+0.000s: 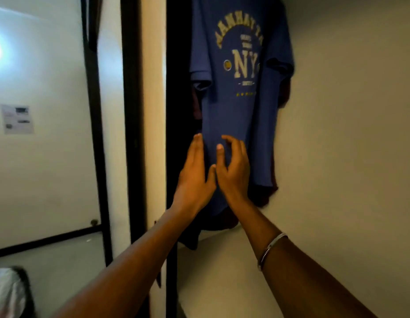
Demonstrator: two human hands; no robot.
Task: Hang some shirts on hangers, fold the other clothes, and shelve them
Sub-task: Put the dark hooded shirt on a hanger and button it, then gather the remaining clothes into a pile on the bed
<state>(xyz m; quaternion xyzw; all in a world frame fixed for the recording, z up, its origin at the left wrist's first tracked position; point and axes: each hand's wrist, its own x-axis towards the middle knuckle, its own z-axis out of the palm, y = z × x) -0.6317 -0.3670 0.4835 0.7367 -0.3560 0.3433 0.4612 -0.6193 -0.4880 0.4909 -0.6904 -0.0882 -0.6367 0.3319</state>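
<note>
A blue T-shirt [233,115] with pale "NY" lettering hangs inside a wardrobe; the hanger is out of frame above. A dark maroon garment [266,198] hangs behind it and shows at the hem and right side. My left hand [194,175] reaches up with straight fingers, fingertips at the shirt's lower left edge. My right hand [233,168] is beside it in front of the shirt's lower part, fingers loosely curled and holding nothing. The two thumbs nearly touch.
The wardrobe's pale side wall [348,134] is on the right and its shelf floor [222,260] lies below the shirts. A dark-framed wardrobe door [45,157] with a paper label stands open at left. A light bundle of cloth [6,292] lies at bottom left.
</note>
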